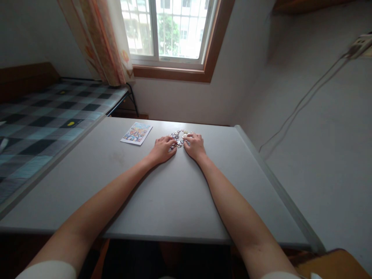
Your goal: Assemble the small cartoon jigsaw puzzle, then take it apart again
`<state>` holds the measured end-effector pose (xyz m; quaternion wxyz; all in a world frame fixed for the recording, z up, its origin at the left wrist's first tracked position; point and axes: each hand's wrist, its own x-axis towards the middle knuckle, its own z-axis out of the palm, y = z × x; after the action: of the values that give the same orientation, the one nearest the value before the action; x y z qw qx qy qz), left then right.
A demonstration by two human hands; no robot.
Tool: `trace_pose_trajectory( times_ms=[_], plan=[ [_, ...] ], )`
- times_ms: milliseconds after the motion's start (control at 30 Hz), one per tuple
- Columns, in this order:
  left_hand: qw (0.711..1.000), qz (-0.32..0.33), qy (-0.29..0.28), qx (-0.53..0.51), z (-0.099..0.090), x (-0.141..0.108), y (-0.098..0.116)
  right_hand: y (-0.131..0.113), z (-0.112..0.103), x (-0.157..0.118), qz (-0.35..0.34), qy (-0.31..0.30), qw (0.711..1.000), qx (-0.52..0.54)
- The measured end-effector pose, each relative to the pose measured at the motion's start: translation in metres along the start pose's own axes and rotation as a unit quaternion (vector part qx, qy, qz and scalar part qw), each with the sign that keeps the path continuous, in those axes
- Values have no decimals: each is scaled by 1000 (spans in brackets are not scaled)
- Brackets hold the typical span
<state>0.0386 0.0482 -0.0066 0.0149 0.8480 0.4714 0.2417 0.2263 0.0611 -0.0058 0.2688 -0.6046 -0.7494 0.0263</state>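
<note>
A small heap of jigsaw puzzle pieces (179,142) lies spread toward the far side of the white table (174,201). My left hand (163,149) rests palm down at the heap's left edge, fingers apart and touching the pieces there. On the opposite edge, my right hand (194,145) also lies with its fingers loosely stretched over some pieces. Neither hand visibly lifts a piece; what is under the fingertips is hidden. Left of my left hand, a colourful picture card (136,133) with a white border lies flat.
A bed with a checked cover (64,104) stands along the table's left side. Beyond the table are a window (177,35) and an orange curtain (101,42). The wall on the right carries a hanging cable (302,101) running from a power socket (360,44).
</note>
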Motion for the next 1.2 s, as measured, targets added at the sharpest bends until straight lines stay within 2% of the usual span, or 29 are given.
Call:
trace_pose_trajectory(
  times_ms=[200,367,500,700,1200],
  plan=[
    [1000,-6,-7,-6,-2,0,2,2,0,0,51,44,998,-2],
    [1000,-3,-3,-9,-3,0,2,2,-1,1,87,35,995,-19],
    [1000,-2,-1,-3,-2,0,2,0,-1,1,51,30,998,-8],
    [1000,2,3,4,0,0,0,-1,0,0,-17,-27,999,-11],
    [1000,6,4,9,1,-1,-1,-2,-2,-1,-22,-37,999,-21]
  ],
)
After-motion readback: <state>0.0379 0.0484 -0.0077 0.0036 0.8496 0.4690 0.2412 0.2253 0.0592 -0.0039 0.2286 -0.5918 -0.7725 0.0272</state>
